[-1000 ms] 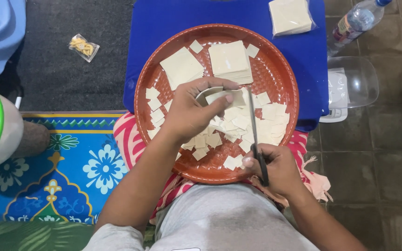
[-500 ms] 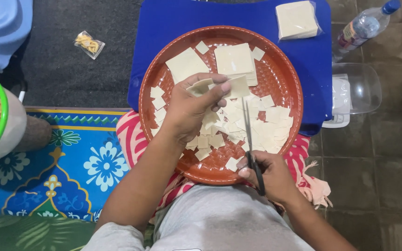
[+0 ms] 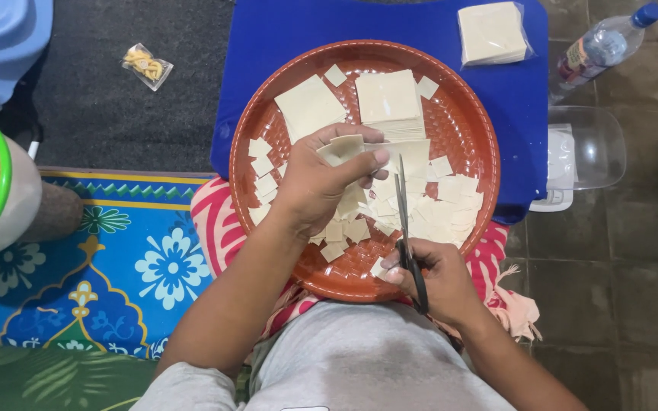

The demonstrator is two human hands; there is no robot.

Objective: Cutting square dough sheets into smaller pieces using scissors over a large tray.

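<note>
Down on the person's lap sits a round red-brown woven tray, resting partly against a blue board, so the cut pieces fall into it and stay together. The left hand is curled over the tray's middle, thumb and fingers pinched on a pale dough sheet, lifting it clear of the pile so the blades can reach it. The right hand is closed around the handles of dark scissors, whose blades point away from the body, nearly together, just beside the held sheet. Small cut squares are heaped on the tray's right side and near edge, while two larger uncut sheets lie at the far side. A bagged stack of sheets waits on the board's far corner; a plastic bottle lies on the floor.
</note>
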